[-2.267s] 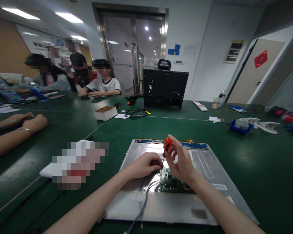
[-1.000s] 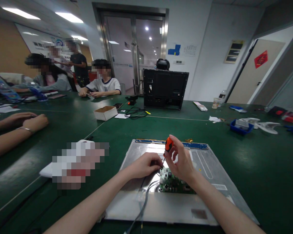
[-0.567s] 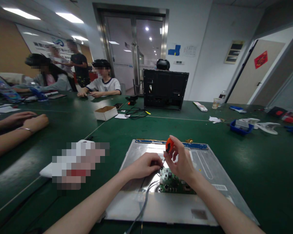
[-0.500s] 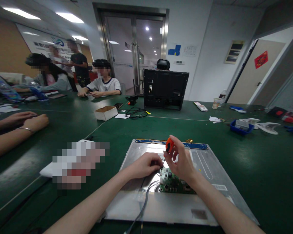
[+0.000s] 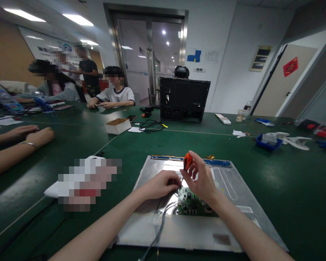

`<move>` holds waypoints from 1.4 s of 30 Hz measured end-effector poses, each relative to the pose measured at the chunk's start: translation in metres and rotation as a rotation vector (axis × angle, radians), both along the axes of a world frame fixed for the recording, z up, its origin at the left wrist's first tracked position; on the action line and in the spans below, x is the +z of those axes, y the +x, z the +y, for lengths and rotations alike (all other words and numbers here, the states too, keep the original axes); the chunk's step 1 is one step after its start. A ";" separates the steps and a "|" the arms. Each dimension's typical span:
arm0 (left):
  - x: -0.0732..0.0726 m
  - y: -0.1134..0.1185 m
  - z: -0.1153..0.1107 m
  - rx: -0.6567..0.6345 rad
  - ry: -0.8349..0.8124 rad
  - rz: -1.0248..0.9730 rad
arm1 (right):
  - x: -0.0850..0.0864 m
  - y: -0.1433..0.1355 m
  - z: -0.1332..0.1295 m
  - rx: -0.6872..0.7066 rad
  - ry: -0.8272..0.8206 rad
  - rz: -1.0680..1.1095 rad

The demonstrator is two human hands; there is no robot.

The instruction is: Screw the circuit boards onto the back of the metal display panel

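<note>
A screwdriver with a short orange and black handle is pinched in the fingers of my right hand. Its thin shaft points down at the upper left corner of a green circuit board. My left hand is closed close to the screwdriver's tip, its fingertips at that same corner; what they pinch, if anything, is too small to make out. The board lies on a silver metal display panel with a blue strip along its far edge. Grey cables run from the board's left side toward me.
A co-worker's hands rest on the table at left. Beyond the panel stand a white open box, black cables and an upright black monitor back. A blue tray sits at right; a partly blurred white object lies left.
The screwdriver's handle has turned slightly in my right fingers and shifted a little left. My left hand and the circuit board stay where they were.
</note>
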State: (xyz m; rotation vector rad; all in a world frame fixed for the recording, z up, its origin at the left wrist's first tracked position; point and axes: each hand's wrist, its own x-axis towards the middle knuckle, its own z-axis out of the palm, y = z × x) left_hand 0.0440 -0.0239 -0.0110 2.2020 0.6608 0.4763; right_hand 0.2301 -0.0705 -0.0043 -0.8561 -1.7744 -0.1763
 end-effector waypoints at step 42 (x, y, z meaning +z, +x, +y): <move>0.000 -0.001 0.000 -0.011 0.001 0.012 | 0.005 0.000 -0.004 -0.013 -0.022 -0.007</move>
